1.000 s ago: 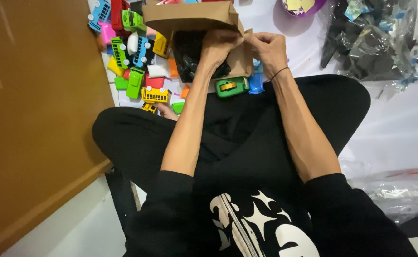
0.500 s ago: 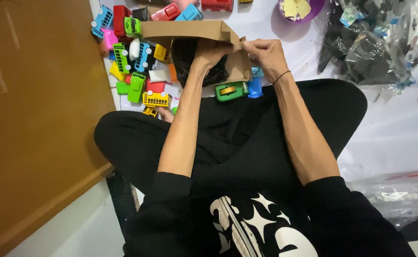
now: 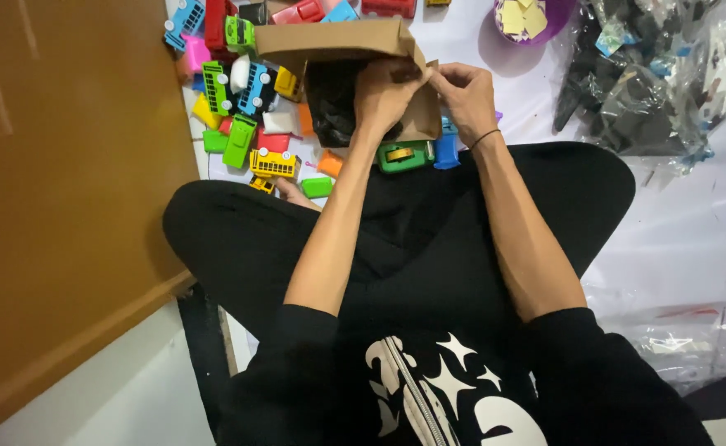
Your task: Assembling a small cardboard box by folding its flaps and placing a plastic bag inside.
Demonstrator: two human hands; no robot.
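A brown cardboard box (image 3: 330, 40) lies on the floor in front of my crossed legs, its dark opening facing me. My left hand (image 3: 388, 91) and my right hand (image 3: 465, 92) both pinch the box's right side flap (image 3: 423, 116), fingers closed on the cardboard. Something black (image 3: 330, 107) fills the inside of the box. A green tape dispenser (image 3: 404, 155) lies just below my hands, with a small blue toy (image 3: 446, 149) beside it.
Many colourful plastic toy vehicles (image 3: 239, 107) are scattered left of the box. A purple bowl (image 3: 528, 21) with yellow pieces sits at the top. Clear plastic bags of dark parts (image 3: 644, 74) lie to the right. A brown wooden panel (image 3: 57, 182) stands at the left.
The view has shifted slightly and the box now sits lower in frame. Both hands stay at the right flap, working it closer together.
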